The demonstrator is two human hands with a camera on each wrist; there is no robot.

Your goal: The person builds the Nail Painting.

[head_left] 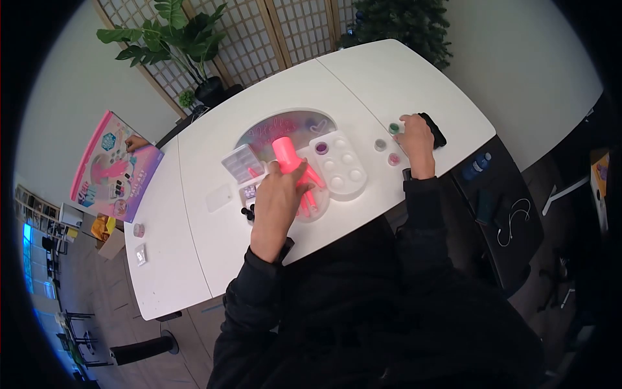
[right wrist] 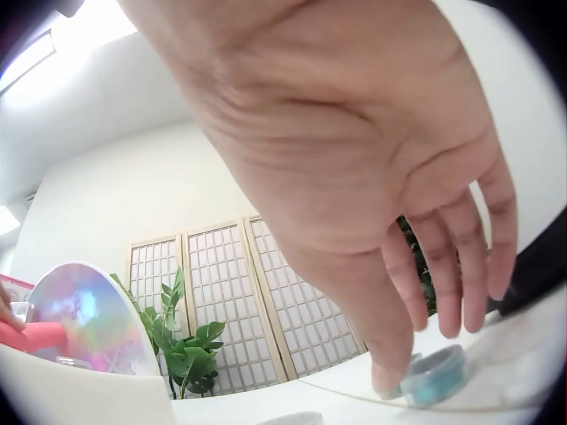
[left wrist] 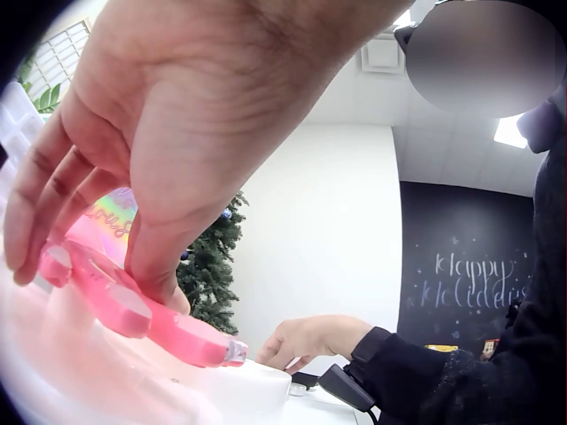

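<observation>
My left hand grips a pink plastic hand model, fingers on one side and thumb on the other. The model's fingers, one with a clear nail tip, show below my palm in the left wrist view. My right hand reaches down over a small green glitter pot, its fingers extended. In the right wrist view the thumb is right at the side of this pot, the other fingertips above and behind it. A silver pot and a pink pot stand nearby.
A white palette tray with round wells holds a purple pot. Behind rises a shiny rounded backboard. A clear compartment case lies left, a black case right, and a colourful box stands at the far left.
</observation>
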